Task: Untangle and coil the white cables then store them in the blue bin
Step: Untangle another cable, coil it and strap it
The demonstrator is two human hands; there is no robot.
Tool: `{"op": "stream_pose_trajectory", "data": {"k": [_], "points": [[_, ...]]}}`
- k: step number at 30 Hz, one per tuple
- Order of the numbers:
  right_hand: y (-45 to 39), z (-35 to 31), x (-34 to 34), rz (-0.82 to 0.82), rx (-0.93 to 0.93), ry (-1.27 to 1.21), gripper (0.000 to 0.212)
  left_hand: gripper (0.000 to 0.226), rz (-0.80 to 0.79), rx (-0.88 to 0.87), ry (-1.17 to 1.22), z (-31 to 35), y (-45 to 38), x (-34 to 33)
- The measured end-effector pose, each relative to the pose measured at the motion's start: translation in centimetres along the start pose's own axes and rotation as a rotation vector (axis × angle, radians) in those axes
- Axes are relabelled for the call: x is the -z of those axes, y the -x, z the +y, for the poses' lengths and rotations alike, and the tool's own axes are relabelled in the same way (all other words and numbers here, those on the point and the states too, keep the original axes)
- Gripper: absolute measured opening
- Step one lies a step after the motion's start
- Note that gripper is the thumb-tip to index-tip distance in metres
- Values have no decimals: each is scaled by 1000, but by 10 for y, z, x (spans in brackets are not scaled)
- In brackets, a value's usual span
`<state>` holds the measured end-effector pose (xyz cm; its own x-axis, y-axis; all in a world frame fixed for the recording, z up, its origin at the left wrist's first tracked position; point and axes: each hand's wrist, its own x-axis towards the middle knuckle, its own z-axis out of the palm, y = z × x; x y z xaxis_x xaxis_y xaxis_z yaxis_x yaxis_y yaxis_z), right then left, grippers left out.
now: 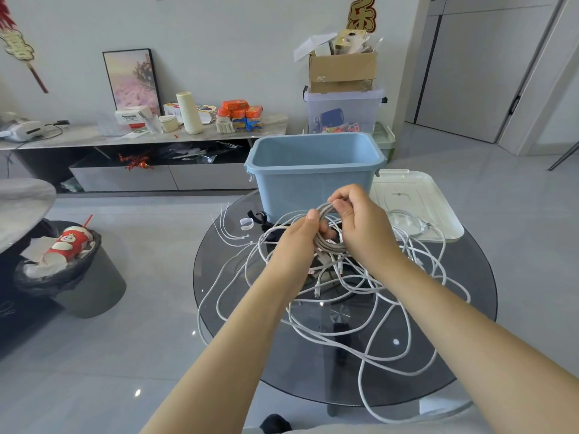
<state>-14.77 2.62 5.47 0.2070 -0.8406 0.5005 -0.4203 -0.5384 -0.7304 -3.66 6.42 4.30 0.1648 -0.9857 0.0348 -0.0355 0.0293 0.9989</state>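
Status from where I'm standing: one coil in progress, nothing stored yet. Left hand (300,236) has its fingers curled round a small grey-white coil (327,228), thumb on top pinning the loops. Right hand (357,220) pinches the top of the same coil between fingertips and thumb; looks like it's laying on or seating another turn, can't say which. The coil is held up just in front of the blue bin (313,164), above the middle of the round glass table (238,324). The bin interior, as far as it shows, looks empty, so zero cables put away. The rest of the white cables (360,317) is a loose tangle sprawled over the tabletop, with loops hanging past the near edge and a few connector ends dangling under the hands. Can't count separate cables in that mess. One thinner cable lies partly on the white lid (416,205), which sits on the table right of the bin and touches its side. A few white zip ties (230,230) and a small white strap loop (246,223) lie left of the bin, unused. My read: early stage. Remaining: finish and probably tie this coil, drop it in, then separate and coil everything else. Main risk is the coil's tail being caught in the pile.
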Motion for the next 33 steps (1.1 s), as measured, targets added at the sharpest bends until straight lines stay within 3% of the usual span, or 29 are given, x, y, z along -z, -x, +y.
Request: {"op": "stream_pose_trajectory", "data": {"k": [2, 6, 11, 15, 20, 24, 29, 33], "points": [[-2, 2, 3, -31, 70, 76, 12, 42, -92, 23, 9, 3, 0, 7], [-6, 4, 7, -73, 139, 132, 10, 41, -135, -5, -223, 9, 2, 19], [-5, 7, 6, -91, 155, 134, 9, 35, -239, -4, -150, 6, 1, 27], [1, 6, 1, -62, 92, -17, 15, 26, -176, -43, -195, 7, 1, 28], [4, 3, -1, -184, -137, -220, 33, 31, -122, 38, -50, 1, -2, 27], [3, 6, -3, -198, -191, -192, 36, 35, -41, 66, -5, 1, -3, 22], [3, 7, -8, -161, -174, -41, 42, 40, 106, -5, -243, 3, -3, 13], [1, 5, -9, -236, -244, -142, 47, 39, 119, 78, 231, 4, -4, 9]]}}
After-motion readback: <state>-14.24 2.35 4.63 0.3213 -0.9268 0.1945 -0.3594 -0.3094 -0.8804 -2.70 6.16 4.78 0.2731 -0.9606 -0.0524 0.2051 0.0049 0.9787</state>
